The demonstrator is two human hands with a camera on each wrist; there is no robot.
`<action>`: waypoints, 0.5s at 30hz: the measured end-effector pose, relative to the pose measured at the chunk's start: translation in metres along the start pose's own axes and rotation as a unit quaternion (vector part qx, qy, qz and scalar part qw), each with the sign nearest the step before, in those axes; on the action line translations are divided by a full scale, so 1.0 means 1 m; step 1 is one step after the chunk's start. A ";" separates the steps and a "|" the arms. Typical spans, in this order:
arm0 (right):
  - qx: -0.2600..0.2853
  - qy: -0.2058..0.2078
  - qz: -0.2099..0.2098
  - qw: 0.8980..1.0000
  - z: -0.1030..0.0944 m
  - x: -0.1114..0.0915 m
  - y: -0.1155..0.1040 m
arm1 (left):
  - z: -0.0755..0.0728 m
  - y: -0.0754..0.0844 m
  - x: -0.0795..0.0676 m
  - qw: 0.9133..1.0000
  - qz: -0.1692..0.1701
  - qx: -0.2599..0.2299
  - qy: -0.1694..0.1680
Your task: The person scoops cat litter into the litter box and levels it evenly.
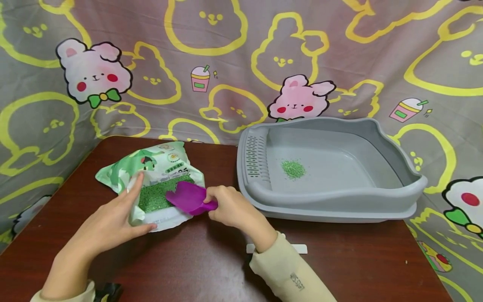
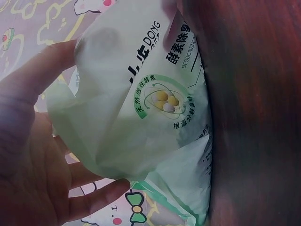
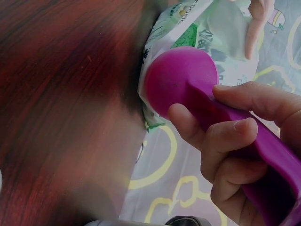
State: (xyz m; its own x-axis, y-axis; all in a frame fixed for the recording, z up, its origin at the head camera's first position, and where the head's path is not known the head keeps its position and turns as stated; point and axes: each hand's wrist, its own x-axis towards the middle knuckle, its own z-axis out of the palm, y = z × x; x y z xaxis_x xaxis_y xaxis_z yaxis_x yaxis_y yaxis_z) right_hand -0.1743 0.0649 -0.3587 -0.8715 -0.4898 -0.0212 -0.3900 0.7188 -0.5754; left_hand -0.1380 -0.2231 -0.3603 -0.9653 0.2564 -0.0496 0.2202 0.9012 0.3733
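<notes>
One purple scoop (image 1: 187, 198) sits at the mouth of the bag, its blade just ahead of the right hand (image 1: 232, 207), whose fingers and thumb curl firmly around the handle. Beyond the blade, to the left of this hand, we see green granules (image 1: 151, 199) filling the opening of the pale green-and-white bag (image 1: 158, 157), which lies on its side. The left hand (image 1: 109, 222) is at the bag's near left edge, its thumb and fingers spread wide and mostly straight against the film. To the right of the right hand and farther off stands a gray tray (image 1: 324, 205) with a slotted ledge on its left; inside we spot a small green heap (image 1: 293, 169). Under both hands runs a dark reddish-brown table (image 1: 170, 268). Partly behind the right forearm we find a white object (image 1: 299, 248), and past everything hangs a cartoon-printed curtain (image 1: 226, 25).
</notes>
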 end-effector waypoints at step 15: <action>0.012 -0.010 -0.001 1.000 0.002 0.015 -0.003 | -0.002 0.000 -0.001 1.000 0.007 -0.004 0.000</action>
State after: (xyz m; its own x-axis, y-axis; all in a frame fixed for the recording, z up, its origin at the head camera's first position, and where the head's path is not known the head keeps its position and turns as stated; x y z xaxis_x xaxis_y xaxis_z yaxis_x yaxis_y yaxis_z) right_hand -0.1858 0.0544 -0.3595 -0.8641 -0.5020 -0.0361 -0.3852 0.7059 -0.5945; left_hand -0.1373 -0.2245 -0.3586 -0.9622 0.2686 -0.0444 0.2322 0.8949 0.3811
